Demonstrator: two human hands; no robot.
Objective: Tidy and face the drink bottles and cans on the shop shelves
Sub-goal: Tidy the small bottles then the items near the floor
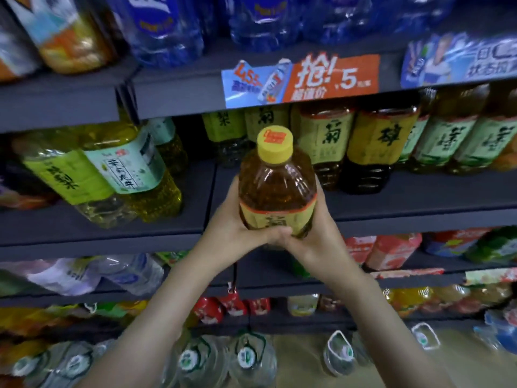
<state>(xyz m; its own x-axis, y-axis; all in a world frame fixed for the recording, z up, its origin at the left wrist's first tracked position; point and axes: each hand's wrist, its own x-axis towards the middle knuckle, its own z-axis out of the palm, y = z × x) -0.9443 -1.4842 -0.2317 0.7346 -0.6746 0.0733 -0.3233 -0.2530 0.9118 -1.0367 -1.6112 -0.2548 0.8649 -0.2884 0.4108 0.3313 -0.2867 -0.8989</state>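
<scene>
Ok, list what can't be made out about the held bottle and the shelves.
Head view:
Tea bottle: base and lower label covered by the left hand and right hand.
Middle shelf: the spot behind the bottle is hidden by it.
Blue bottles on top: caps cut off by the upper edge.
Bottom water bottles: labels blurred.

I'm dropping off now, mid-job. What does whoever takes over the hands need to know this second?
Left hand and right hand: both grip the amber tea bottle low down, upright, yellow cap up.
It seems off the middle shelf, in front of its edge.
Done: the tea row behind it, to the right, faces forward.
Left: set this bottle in line, label forward; the green-label bottles at left look tilted and probably need straightening.
</scene>
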